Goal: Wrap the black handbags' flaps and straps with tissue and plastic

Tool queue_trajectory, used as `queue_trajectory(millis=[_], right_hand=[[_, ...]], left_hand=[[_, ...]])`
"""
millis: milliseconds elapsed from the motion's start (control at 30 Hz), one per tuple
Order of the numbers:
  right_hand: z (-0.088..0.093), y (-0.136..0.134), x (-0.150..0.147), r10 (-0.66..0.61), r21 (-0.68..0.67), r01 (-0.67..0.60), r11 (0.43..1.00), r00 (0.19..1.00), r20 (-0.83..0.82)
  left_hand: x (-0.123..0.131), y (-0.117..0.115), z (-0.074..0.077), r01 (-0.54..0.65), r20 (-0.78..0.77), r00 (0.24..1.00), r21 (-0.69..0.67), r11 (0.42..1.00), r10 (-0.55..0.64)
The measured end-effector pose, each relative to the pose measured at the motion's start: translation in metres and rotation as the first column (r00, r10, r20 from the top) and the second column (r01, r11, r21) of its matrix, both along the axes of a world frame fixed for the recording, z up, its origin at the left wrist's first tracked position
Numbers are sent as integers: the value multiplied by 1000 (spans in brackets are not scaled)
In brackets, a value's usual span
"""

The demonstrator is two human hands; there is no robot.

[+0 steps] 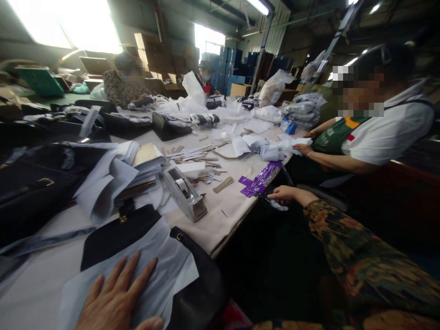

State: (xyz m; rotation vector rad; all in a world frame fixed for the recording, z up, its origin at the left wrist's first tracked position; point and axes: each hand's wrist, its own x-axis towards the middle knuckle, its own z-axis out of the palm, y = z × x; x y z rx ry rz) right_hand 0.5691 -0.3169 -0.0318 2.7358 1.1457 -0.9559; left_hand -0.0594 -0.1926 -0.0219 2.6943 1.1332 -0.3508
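My left hand (118, 293) lies flat with fingers spread on a sheet of white tissue paper (172, 263). Under the paper is a black handbag (202, 284), its flap (120, 233) with a small gold clasp folded out toward the left. My right hand (283, 195), in a camouflage sleeve, reaches out past the table's front edge. Its fingers are closed beside a strip of shiny purple tape or film (263, 178) stuck over that edge. Dark and whitish plastic shows at the fingertips, but what exactly they grip is unclear.
A grey tape dispenser (185, 195) stands mid-table beside paper stacks (147, 167) and cardboard strips (223, 184). More black bags (44, 183) lie left. A co-worker in a green apron (338, 142) handles white paper at the right; two people sit across the table.
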Motion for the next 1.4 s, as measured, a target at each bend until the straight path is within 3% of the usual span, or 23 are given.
queue_trajectory(millis=[133, 233, 333, 467, 533, 567, 600, 667, 700, 733, 767, 800, 900, 967, 1033, 1100, 1167, 1267, 1400], right_hand=[[11, -12, -20, 146, 23, -148, 989, 987, 73], [15, -14, -39, 156, 120, -189, 975, 958, 239], [35, -11, -48, 50, 294, -188, 937, 905, 421], [93, 6, -49, -267, 582, -182, 793, 754, 600], [129, 21, -55, -445, 733, -203, 649, 680, 582], [146, 31, -61, -524, 827, -211, 521, 686, 505], [162, 41, -71, -565, 923, -192, 332, 743, 358], [187, 62, -102, -419, 997, -22, -74, 908, -12], [195, 71, -122, -255, 976, 106, -191, 955, -153], [199, 80, -145, -87, 952, 218, -217, 967, -241], [199, 87, -171, 63, 933, 309, -185, 951, -302], [195, 93, -198, 207, 915, 390, -107, 908, -363], [163, 104, -280, 484, 817, 511, 268, 661, -573], [131, 111, -330, 526, 771, 418, 481, 565, -635], [97, 120, -371, 574, 799, 168, 578, 612, -544], [70, 132, -400, 655, 808, -207, 552, 708, -266], [51, 146, -414, 714, 716, -504, 482, 700, 12], [41, 161, -410, 757, 589, -690, 420, 625, 193], [51, 167, -399, 806, 400, -844, 357, 495, 325]], left_hand=[[2, -1, 1, -10, -2, 1000, 8, 1000, 10], [7, -3, 11, -20, -35, 999, -18, 1000, 20], [12, -6, 24, -26, -52, 998, -60, 998, 23], [14, -9, 34, -34, -37, 999, -71, 997, 32], [13, -10, 35, -36, -25, 999, -71, 997, 35], [12, -10, 35, -37, -15, 999, -75, 996, 36], [11, -11, 35, -39, -3, 999, -79, 996, 39], [8, -12, 35, -43, 25, 999, -86, 995, 45], [7, -14, 36, -44, 43, 998, -88, 995, 47], [5, -15, 37, -44, 60, 997, -93, 995, 50], [3, -17, 38, -44, 77, 996, -100, 994, 52], [2, -20, 39, -44, 92, 994, -111, 993, 55], [-2, -25, 41, -30, 154, 987, -130, 991, 50], [-5, -26, 39, -17, 192, 981, -126, 992, 41], [-7, -27, 37, -11, 212, 977, -127, 992, 38], [-8, -28, 36, -14, 226, 973, -123, 992, 42], [-9, -30, 34, -16, 244, 969, -110, 994, 42], [-11, -31, 33, -4, 278, 960, -90, 996, 29], [-11, -30, 31, 1, 285, 958, -95, 996, 27]])
